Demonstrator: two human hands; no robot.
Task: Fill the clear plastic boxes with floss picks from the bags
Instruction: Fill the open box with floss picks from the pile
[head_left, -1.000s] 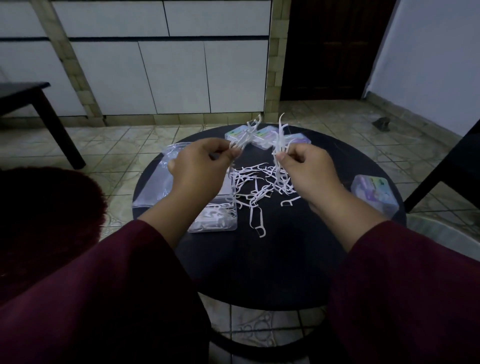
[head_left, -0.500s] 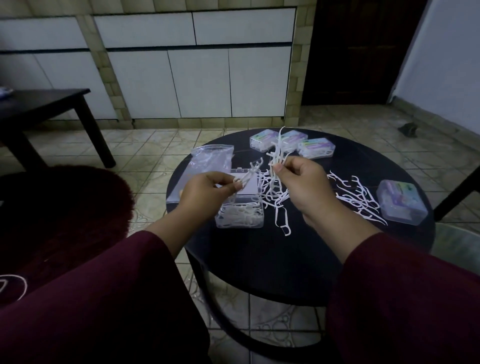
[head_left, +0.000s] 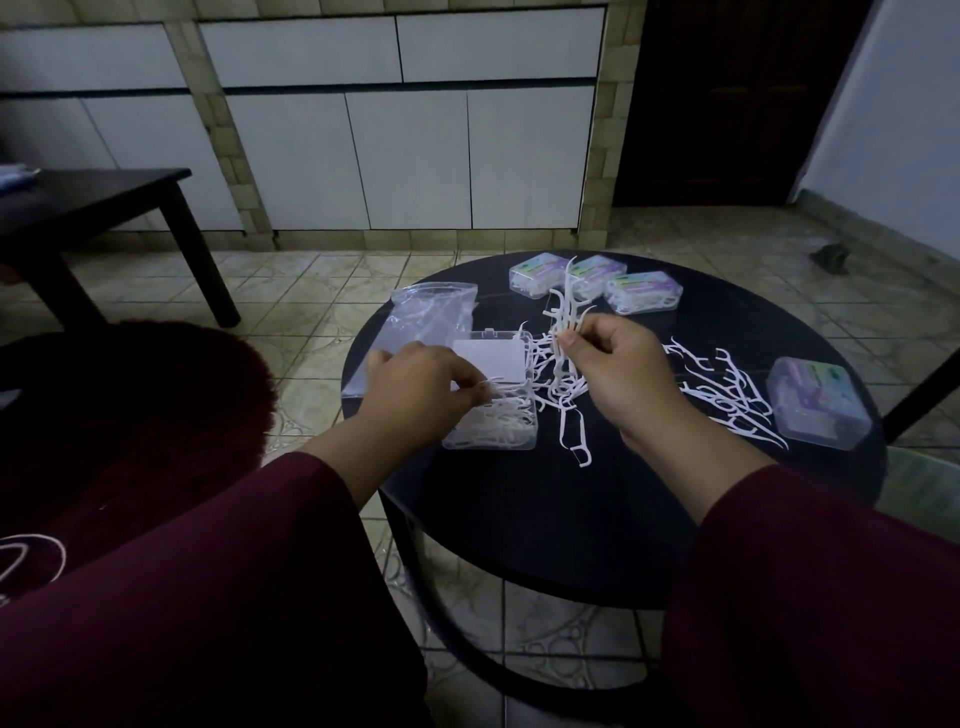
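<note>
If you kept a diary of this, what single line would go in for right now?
left hand: placing floss picks in open box | right hand: holding bunch of picks | table: loose picks, four closed boxes

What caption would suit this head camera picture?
Left hand drops floss picks into the open clear box; right hand holds a bunch.

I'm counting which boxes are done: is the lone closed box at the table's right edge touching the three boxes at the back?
Apart. The head view shows the lone box separated from the back three boxes by bare dark table.
</note>
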